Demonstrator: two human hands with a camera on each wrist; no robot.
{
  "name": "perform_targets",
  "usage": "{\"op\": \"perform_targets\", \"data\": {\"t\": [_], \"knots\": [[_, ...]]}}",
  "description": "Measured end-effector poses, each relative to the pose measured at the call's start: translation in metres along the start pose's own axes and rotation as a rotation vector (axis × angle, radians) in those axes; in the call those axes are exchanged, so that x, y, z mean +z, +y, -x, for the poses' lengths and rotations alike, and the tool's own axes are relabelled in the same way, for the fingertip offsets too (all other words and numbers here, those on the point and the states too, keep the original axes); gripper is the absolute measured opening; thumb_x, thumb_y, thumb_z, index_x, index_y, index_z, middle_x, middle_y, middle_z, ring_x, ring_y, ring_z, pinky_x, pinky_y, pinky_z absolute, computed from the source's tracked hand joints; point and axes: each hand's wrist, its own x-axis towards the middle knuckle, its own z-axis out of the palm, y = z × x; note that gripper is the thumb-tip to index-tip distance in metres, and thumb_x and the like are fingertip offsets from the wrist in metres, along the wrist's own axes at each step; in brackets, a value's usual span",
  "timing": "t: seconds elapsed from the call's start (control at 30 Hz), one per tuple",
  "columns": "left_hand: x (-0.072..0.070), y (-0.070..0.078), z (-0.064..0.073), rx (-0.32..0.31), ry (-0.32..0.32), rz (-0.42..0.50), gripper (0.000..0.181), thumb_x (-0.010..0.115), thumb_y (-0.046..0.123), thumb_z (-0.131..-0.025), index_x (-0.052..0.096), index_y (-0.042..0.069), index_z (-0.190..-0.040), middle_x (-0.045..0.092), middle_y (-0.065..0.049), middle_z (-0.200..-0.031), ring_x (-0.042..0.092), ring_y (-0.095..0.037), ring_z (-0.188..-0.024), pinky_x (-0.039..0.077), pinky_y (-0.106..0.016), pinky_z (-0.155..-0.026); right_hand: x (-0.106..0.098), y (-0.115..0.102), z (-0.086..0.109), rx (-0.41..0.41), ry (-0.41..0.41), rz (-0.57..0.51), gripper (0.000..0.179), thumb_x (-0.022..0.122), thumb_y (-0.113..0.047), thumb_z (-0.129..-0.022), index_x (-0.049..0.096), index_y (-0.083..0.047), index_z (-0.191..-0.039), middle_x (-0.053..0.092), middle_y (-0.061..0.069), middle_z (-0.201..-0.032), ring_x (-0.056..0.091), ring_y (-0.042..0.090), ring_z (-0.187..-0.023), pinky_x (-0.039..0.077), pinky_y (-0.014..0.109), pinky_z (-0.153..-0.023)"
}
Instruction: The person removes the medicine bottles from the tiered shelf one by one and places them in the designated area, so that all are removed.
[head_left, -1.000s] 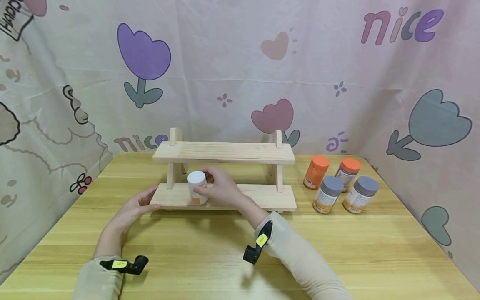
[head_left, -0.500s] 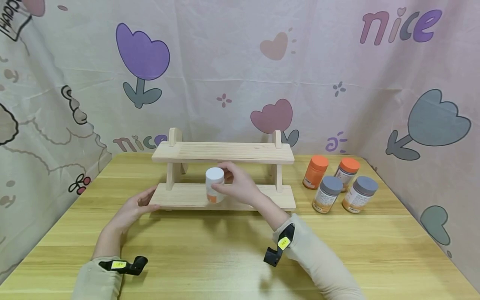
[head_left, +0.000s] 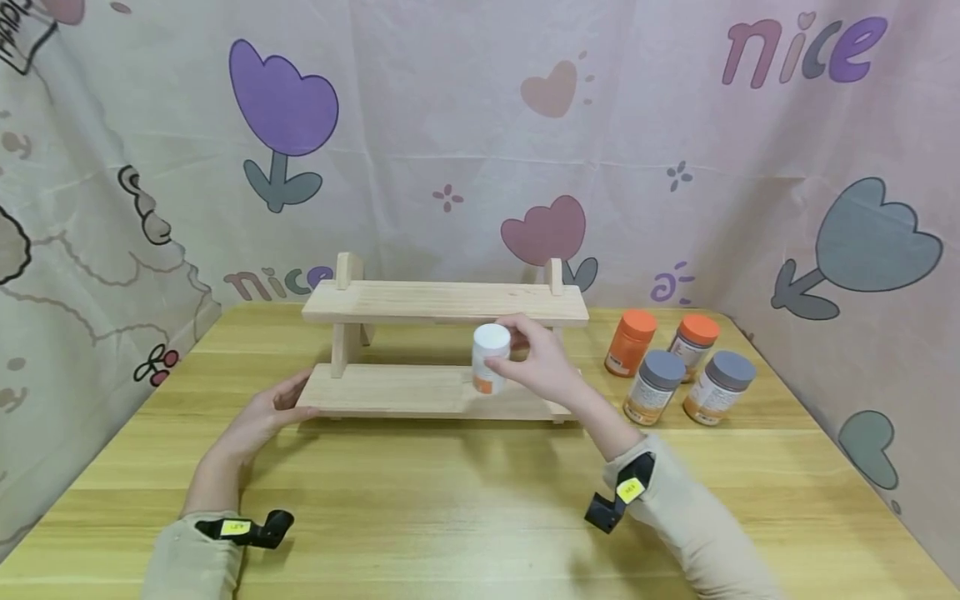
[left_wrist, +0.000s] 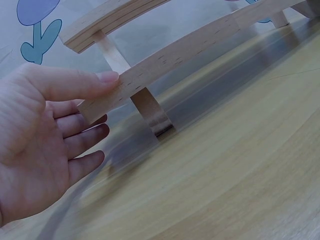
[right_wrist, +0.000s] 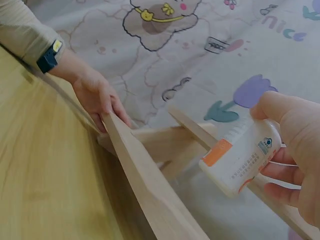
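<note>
My right hand [head_left: 543,364] grips a white pill bottle [head_left: 490,360] with an orange patch on its label, thumb on one side and fingers on the other. The bottle is held over the right part of the lower board of a two-tier wooden shelf [head_left: 397,389]. In the right wrist view the label of the bottle [right_wrist: 242,155] faces the camera and its base hangs free of the wood. At the shelf's left end my left hand [head_left: 264,421] holds the lower board; the left wrist view shows the thumb [left_wrist: 95,85] on its front edge and the fingers behind.
Right of the shelf stand two orange-capped bottles, one orange [head_left: 630,343] and one partly hidden [head_left: 694,343]. In front of them are two grey-capped bottles [head_left: 654,387] [head_left: 718,389]. A printed cloth [head_left: 450,108] hangs behind the wooden table [head_left: 420,508].
My right hand has carried the white pill bottle rightward along the lower board, from its left part to its right part, and slightly up. My left hand keeps its place on the shelf end.
</note>
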Motion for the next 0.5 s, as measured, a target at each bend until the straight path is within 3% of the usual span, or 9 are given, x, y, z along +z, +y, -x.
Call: {"op": "perform_targets", "data": {"t": [0.1, 0.2, 0.27, 0.4, 0.5], "knots": [[-0.002, 0.001, 0.000, 0.000, 0.003, -0.016, 0.080, 0.062, 0.023, -0.089, 0.013, -0.003, -0.146, 0.016, -0.024, -0.150, 0.018, -0.041, -0.135, 0.027, -0.033, -0.107, -0.014, 0.004, 0.006, 0.012, 0.014, -0.001, 0.042, 0.072, -0.008, -0.079, 0.054, 0.000, -0.116, 0.062, 0.011, -0.104, 0.060, 0.026, -0.092, 0.051, 0.040, -0.080], [-0.002, 0.001, 0.001, 0.011, -0.001, -0.026, 0.079, 0.062, 0.023, -0.090, 0.014, -0.004, -0.146, 0.017, -0.025, -0.149, 0.019, -0.042, -0.134, 0.032, -0.011, -0.095, -0.028, 0.008, 0.015, 0.053, 0.046, 0.027, 0.042, 0.072, -0.009, -0.079, 0.054, -0.001, -0.116, 0.061, 0.011, -0.104, 0.060, 0.027, -0.094, 0.049, 0.043, -0.083], [-0.002, 0.002, 0.001, 0.015, -0.001, -0.026, 0.078, 0.062, 0.023, -0.090, 0.015, -0.004, -0.146, 0.017, -0.025, -0.149, 0.019, -0.042, -0.134, 0.031, -0.004, -0.089, -0.038, 0.011, 0.021, 0.079, 0.065, 0.056, 0.043, 0.072, -0.011, -0.079, 0.054, -0.003, -0.117, 0.061, 0.010, -0.105, 0.060, 0.027, -0.095, 0.048, 0.044, -0.084], [-0.002, 0.001, 0.001, 0.014, -0.002, -0.028, 0.079, 0.062, 0.023, -0.090, 0.014, -0.004, -0.146, 0.017, -0.025, -0.149, 0.019, -0.041, -0.134, 0.031, -0.009, -0.094, -0.058, 0.017, 0.032, 0.115, 0.099, 0.088, 0.043, 0.073, -0.013, -0.080, 0.054, -0.004, -0.118, 0.060, 0.011, -0.107, 0.059, 0.028, -0.097, 0.047, 0.045, -0.084], [-0.002, 0.001, 0.002, 0.005, -0.001, -0.032, 0.079, 0.062, 0.024, -0.090, 0.014, -0.004, -0.146, 0.016, -0.024, -0.149, 0.019, -0.041, -0.135, 0.029, -0.026, -0.105, -0.070, 0.020, 0.039, 0.123, 0.124, 0.086, 0.043, 0.071, -0.011, -0.081, 0.053, -0.002, -0.119, 0.060, 0.013, -0.108, 0.058, 0.027, -0.097, 0.047, 0.042, -0.083]]}}
